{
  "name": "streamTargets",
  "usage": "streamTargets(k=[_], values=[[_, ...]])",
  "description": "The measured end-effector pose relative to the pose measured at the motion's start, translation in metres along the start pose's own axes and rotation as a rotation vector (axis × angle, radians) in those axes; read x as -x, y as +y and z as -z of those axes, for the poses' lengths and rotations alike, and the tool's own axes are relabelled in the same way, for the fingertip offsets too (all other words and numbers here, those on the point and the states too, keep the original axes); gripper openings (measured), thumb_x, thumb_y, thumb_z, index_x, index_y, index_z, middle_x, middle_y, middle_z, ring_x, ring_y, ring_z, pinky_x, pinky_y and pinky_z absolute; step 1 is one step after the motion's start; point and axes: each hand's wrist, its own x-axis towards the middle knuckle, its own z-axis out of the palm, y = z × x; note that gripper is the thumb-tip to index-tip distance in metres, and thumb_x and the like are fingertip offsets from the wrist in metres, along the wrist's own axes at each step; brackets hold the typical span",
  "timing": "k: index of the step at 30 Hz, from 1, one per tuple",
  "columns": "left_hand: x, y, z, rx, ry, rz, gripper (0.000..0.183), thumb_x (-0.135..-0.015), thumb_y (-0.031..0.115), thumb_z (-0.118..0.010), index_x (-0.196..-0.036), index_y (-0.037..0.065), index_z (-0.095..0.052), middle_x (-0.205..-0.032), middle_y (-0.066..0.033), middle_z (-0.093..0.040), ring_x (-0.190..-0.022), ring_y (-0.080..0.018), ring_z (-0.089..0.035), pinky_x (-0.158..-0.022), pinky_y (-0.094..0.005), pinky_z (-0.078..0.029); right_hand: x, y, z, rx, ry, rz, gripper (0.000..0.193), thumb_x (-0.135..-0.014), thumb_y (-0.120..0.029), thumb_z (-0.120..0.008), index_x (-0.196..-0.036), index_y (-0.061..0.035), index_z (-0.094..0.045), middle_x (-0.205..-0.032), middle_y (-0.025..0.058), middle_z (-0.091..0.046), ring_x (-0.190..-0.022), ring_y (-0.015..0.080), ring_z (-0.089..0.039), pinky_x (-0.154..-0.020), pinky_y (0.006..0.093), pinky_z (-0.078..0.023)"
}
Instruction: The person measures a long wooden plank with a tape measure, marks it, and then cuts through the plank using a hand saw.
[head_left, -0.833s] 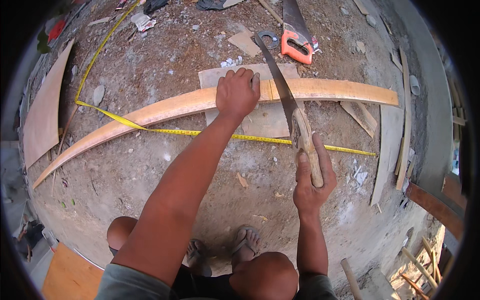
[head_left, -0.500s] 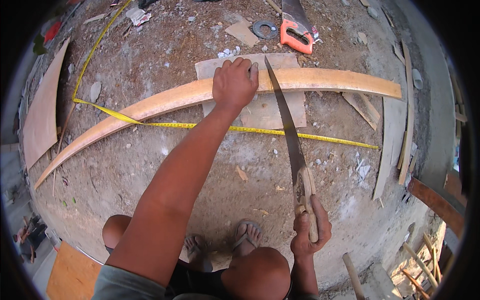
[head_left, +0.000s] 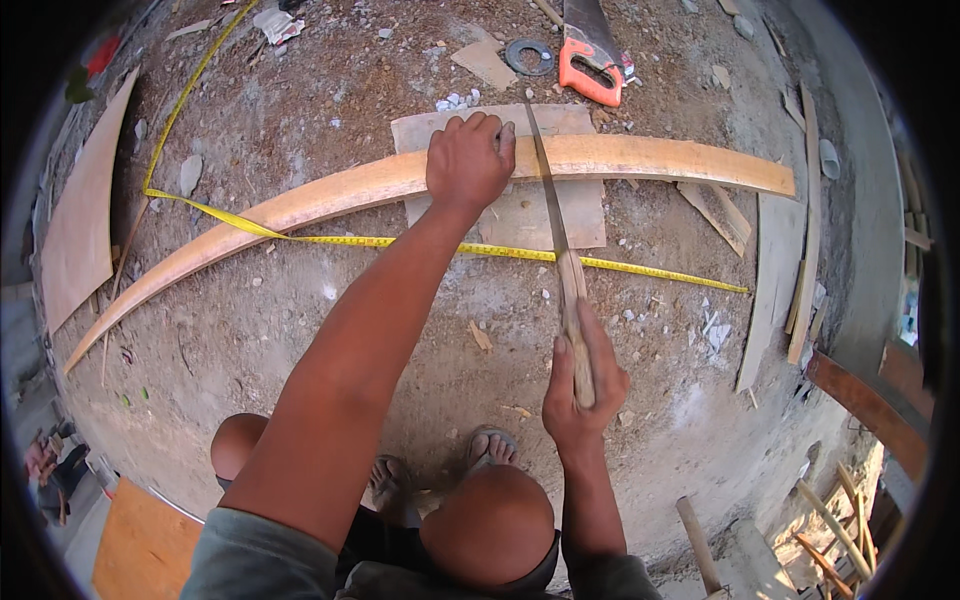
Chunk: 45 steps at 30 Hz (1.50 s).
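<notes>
A long wooden plank (head_left: 660,160), bowed in this wide view, lies across the ground in front of me. My left hand (head_left: 470,160) is closed over its upper edge near the middle, thumb toward the saw. In my right hand (head_left: 585,385) is the wooden handle of a handsaw (head_left: 552,200). Its blade crosses the plank just right of my left hand, tip pointing away from me. Under the plank there lies a thin plywood piece (head_left: 530,228). A yellow measuring tape (head_left: 660,269) stretches along the near side, passing below the saw handle.
A second handsaw with an orange handle (head_left: 590,75) lies beyond the plank, beside a grey ring (head_left: 530,57). Boards (head_left: 768,290) lie at the right, and a plywood sheet (head_left: 95,210) leans left. Stones and wood scraps dot the dirt. My feet (head_left: 492,447) are close below.
My right hand has pushed the saw forward and left, so the handle is nearer the plank and the blade's near part now lies over it. My left hand stays in place.
</notes>
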Motion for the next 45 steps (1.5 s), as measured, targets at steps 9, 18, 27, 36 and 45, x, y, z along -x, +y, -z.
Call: streamTargets(k=[9, 18, 27, 36, 45], values=[[-0.011, 0.024, -0.001, 0.063, 0.005, 0.013, 0.026, -0.098, 0.031, -0.061, -0.090, 0.008, -0.070, -0.090, -0.0081, -0.068, -0.091, -0.0308, -0.063, -0.080, -0.0450, -0.048, -0.096, 0.019, -0.024, -0.026, 0.086, 0.101, 0.041, -0.093, 0.001, -0.066, -0.134, 0.0003, -0.064, -0.107, 0.0191, -0.076, -0.080, 0.0100, -0.070, -0.071, 0.0257, -0.054], [-0.008, 0.015, -0.004, 0.061, 0.068, -0.006, 0.026, -0.097, 0.032, -0.061, -0.090, 0.008, -0.070, -0.087, -0.0079, -0.068, -0.087, -0.0308, -0.063, -0.078, -0.0449, -0.048, 0.034, -0.023, 0.055, 0.054, -0.013, -0.016, 0.039, -0.097, 0.000, -0.060, -0.133, 0.0121, -0.059, -0.123, 0.0257, -0.070, -0.110, 0.0315, -0.072, -0.097, 0.0394, -0.054], [-0.007, 0.020, -0.013, 0.069, 0.062, -0.022, 0.027, -0.097, 0.031, -0.061, -0.088, 0.008, -0.070, -0.086, -0.0073, -0.068, -0.087, -0.0309, -0.063, -0.078, -0.0448, -0.048, -0.120, 0.029, -0.038, -0.037, 0.124, 0.140, 0.039, -0.095, 0.000, -0.066, -0.134, 0.0018, -0.064, -0.112, 0.0178, -0.075, -0.086, 0.0068, -0.066, -0.076, 0.0231, -0.053], [0.003, 0.006, -0.007, 0.030, 0.023, 0.017, 0.029, -0.098, 0.034, -0.059, -0.090, 0.008, -0.071, -0.091, -0.0065, -0.068, -0.089, -0.0297, -0.064, -0.079, -0.0438, -0.049, 0.032, -0.002, 0.035, 0.001, 0.000, -0.008, 0.037, -0.098, 0.000, -0.056, -0.133, 0.0128, -0.059, -0.123, 0.0275, -0.069, -0.112, 0.0313, -0.070, -0.096, 0.0386, -0.055], [-0.007, -0.002, -0.008, -0.003, 0.025, -0.012, 0.026, -0.097, 0.033, -0.061, -0.093, 0.010, -0.072, -0.093, -0.0064, -0.070, -0.089, -0.0306, -0.064, -0.078, -0.0458, -0.050, -0.014, 0.019, -0.010, 0.027, 0.093, 0.154, 0.040, -0.091, 0.000, -0.068, -0.131, 0.0061, -0.064, -0.112, 0.0236, -0.075, -0.090, 0.0184, -0.075, -0.078, 0.0266, -0.056]])
